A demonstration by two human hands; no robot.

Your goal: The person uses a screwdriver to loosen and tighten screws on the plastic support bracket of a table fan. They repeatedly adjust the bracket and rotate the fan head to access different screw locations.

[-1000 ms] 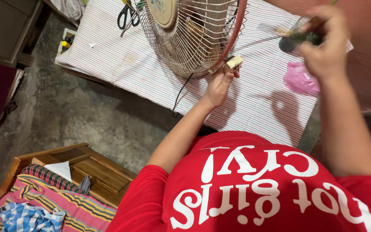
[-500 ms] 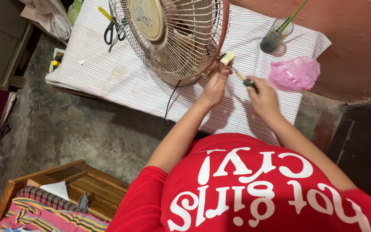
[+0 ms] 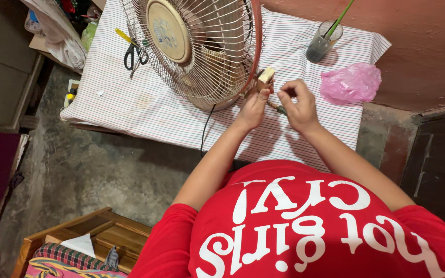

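Pinching small pale block (image 3: 265,76) at fan guard rim (image 3: 257,46): left hand (image 3: 253,105), grip closed on it. Thin screwdriver-like tool (image 3: 279,108) held in right hand (image 3: 298,105). Guard seen mounted; block work judged unfinished. Fan on striped worktop (image 3: 130,108).

Glossy metal wire fan grille (image 3: 207,56), striped matt tablecloth (image 3: 145,108), crinkly pink plastic bag (image 3: 350,82).
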